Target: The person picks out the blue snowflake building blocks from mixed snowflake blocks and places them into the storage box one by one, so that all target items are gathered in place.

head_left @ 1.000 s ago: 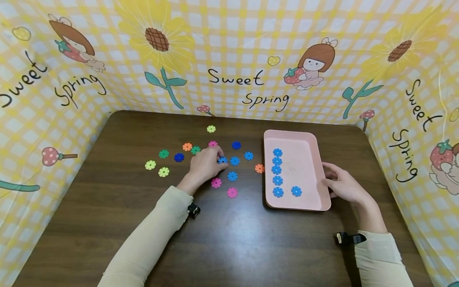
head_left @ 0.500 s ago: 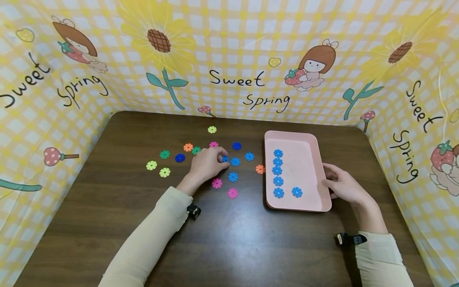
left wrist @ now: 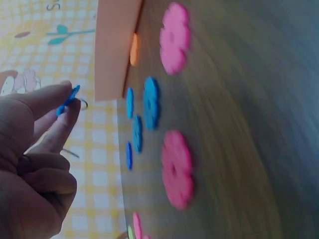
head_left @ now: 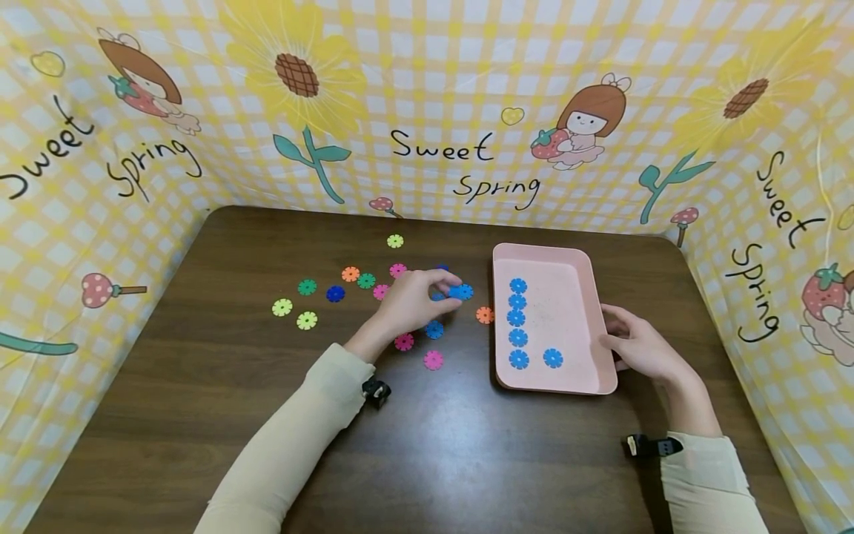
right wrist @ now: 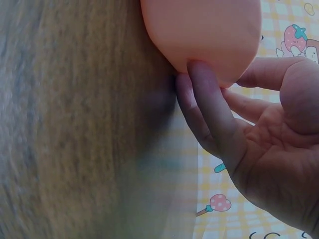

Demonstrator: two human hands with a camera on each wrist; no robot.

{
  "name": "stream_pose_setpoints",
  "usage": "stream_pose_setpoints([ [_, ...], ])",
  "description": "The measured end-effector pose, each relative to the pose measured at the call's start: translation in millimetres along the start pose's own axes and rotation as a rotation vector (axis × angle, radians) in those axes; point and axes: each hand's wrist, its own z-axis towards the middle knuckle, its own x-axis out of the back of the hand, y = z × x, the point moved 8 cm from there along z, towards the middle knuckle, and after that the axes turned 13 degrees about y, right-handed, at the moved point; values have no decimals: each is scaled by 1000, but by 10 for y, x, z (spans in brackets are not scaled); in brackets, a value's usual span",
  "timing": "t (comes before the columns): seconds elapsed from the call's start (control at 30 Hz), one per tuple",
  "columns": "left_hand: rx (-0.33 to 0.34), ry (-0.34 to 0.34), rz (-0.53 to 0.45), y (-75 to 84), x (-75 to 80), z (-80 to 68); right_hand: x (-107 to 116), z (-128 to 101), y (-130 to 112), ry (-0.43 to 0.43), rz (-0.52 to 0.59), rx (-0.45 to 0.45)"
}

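Between thumb and fingertips, my left hand [head_left: 415, 302] pinches a blue notched plastic disc [left wrist: 74, 93]; the left wrist view has it raised off the table. Other blue discs lie below and beside that hand, one blue disc [head_left: 435, 330] near its thumb side, with another partly hidden. A shallow pink tray [head_left: 560, 311] stands to the right. Five-in-line style, several blue discs [head_left: 517, 317] form a column along its left side, and a single blue disc [head_left: 552, 358] lies near its front. My right hand [head_left: 643, 345] grips the tray's right wall.
Green, yellow, orange, pink and dark blue discs lie scattered left of the tray, among them a yellow-green disc [head_left: 307, 320] and a pink disc [head_left: 434, 360]. An orange disc [head_left: 484, 315] sits right at the tray's left wall. Checked cloth [head_left: 427, 96] surrounds the brown table [head_left: 400, 452].
My left hand has moved right toward the tray, carrying the blue disc over the others and uncovering a pink disc. The right hand and the tray have stayed in place.
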Motion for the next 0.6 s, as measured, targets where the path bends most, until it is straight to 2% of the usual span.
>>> stream_pose_setpoints([
  [0.23, -68, -82, -46, 318, -331, 33, 5, -2, 4, 2, 1, -1],
  [0.6, -146, -194, -36, 787, -834, 71, 6, 10, 19, 1, 3, -1],
])
